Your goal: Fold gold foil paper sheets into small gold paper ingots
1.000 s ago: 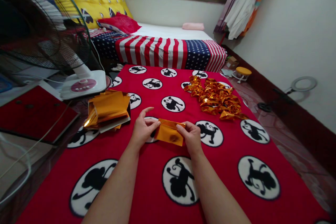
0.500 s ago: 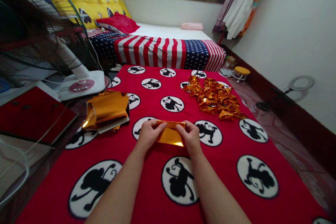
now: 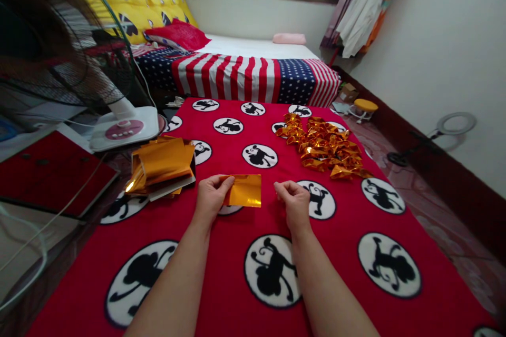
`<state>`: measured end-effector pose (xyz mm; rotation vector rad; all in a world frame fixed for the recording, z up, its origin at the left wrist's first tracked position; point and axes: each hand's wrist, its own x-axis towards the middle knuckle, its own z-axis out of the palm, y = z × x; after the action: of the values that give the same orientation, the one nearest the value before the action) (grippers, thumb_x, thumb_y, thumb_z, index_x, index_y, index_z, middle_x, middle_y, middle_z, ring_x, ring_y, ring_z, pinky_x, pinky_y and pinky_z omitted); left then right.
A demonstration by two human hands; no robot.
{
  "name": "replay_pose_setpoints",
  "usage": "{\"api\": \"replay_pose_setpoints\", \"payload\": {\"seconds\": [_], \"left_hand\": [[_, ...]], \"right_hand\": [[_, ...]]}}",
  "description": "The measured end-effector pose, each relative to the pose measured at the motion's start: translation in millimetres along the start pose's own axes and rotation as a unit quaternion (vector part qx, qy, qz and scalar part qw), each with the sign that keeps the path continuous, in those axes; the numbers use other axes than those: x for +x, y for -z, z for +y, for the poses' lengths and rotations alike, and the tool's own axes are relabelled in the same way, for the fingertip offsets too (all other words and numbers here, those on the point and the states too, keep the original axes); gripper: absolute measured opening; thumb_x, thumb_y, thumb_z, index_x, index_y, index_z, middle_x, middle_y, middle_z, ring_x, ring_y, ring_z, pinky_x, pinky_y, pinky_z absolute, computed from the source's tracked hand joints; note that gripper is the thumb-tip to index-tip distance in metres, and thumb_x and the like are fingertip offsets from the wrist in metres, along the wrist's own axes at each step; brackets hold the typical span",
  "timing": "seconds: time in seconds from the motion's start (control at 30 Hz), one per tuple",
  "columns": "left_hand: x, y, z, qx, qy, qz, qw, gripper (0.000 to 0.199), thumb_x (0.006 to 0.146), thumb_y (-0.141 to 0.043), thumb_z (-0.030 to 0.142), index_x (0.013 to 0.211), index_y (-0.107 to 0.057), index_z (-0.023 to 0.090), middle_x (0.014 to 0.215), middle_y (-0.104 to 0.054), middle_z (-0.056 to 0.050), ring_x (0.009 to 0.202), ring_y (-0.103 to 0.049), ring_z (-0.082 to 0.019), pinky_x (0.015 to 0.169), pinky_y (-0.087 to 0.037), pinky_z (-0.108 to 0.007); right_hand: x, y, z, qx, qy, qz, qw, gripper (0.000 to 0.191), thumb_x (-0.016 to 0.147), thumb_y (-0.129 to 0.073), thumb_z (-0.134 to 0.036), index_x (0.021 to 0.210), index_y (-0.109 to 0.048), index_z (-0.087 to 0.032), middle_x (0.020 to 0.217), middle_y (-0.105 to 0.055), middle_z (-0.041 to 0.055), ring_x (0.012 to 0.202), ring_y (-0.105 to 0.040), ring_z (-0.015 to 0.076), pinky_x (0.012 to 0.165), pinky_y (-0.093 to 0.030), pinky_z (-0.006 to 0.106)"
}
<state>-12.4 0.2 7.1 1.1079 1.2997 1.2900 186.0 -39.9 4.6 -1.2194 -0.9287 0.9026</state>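
My left hand (image 3: 213, 196) pinches the left edge of a sheet of gold foil paper (image 3: 247, 191), its thumb on top. The sheet is a shiny rectangle held just above the red cloth. To the right, apart from the sheet, my right hand (image 3: 293, 201) has its fingers curled in, with nothing visible in them. A stack of gold foil paper (image 3: 164, 160) lies at the left of the cloth. At the far right is a pile of folded gold foil pieces (image 3: 326, 142), shaped like small ingots.
The red cloth (image 3: 221, 284) with black monkey prints covers the surface under my hands. An electric fan (image 3: 122, 126) stands at the left edge. Beyond is a bed (image 3: 237, 76) with a striped and starred cover. A yellow stool (image 3: 366, 106) is on the floor at right.
My right hand has let go of the foil paper and moved a little to the right. My left hand has shifted slightly left, still holding the sheet, which now shows flatter.
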Motion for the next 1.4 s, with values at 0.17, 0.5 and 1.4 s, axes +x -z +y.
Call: {"api": "replay_pose_setpoints", "payload": {"seconds": [0.17, 0.5, 1.4], "left_hand": [[0.5, -2.7, -4.6, 0.009, -0.01, -0.024, 1.0, 0.028, 0.068, -0.074, 0.04, 0.077, -0.075, 0.013, 0.067, -0.072, -0.004, 0.056, -0.063, -0.016, 0.052, -0.048, -0.023], [-12.9, -21.5, 6.1, 0.091, -0.054, -0.087, 0.991, 0.031, 0.07, -0.074, 0.042, 0.082, -0.073, 0.014, 0.074, -0.073, -0.006, 0.063, -0.065, -0.017, 0.055, -0.049, -0.023], [4.1, 11.5, 10.0, 0.477, -0.293, 0.05, 0.827, 0.051, 0.095, -0.044, 0.044, 0.052, -0.052, 0.018, 0.052, -0.052, -0.002, 0.053, -0.043, -0.013, 0.059, -0.025, -0.031]], "right_hand": [[1.9, -0.2, -1.2, 0.047, 0.016, -0.016, 0.999, 0.028, 0.081, -0.069, -0.043, 0.071, -0.063, -0.018, 0.062, -0.056, -0.0031, 0.057, -0.048, 0.0094, 0.056, -0.039, 0.021], [-2.5, -5.2, 1.4, 0.015, -0.03, -0.069, 0.997, 0.022, 0.074, -0.074, -0.037, 0.07, -0.065, -0.017, 0.062, -0.06, -0.0008, 0.056, -0.053, 0.0118, 0.053, -0.042, 0.023], [-1.0, 2.1, -3.9, 0.018, -0.033, -0.063, 0.997, 0.02, 0.074, -0.071, -0.033, 0.067, -0.062, -0.017, 0.057, -0.052, -0.0037, 0.051, -0.042, 0.0084, 0.048, -0.029, 0.022]]}}
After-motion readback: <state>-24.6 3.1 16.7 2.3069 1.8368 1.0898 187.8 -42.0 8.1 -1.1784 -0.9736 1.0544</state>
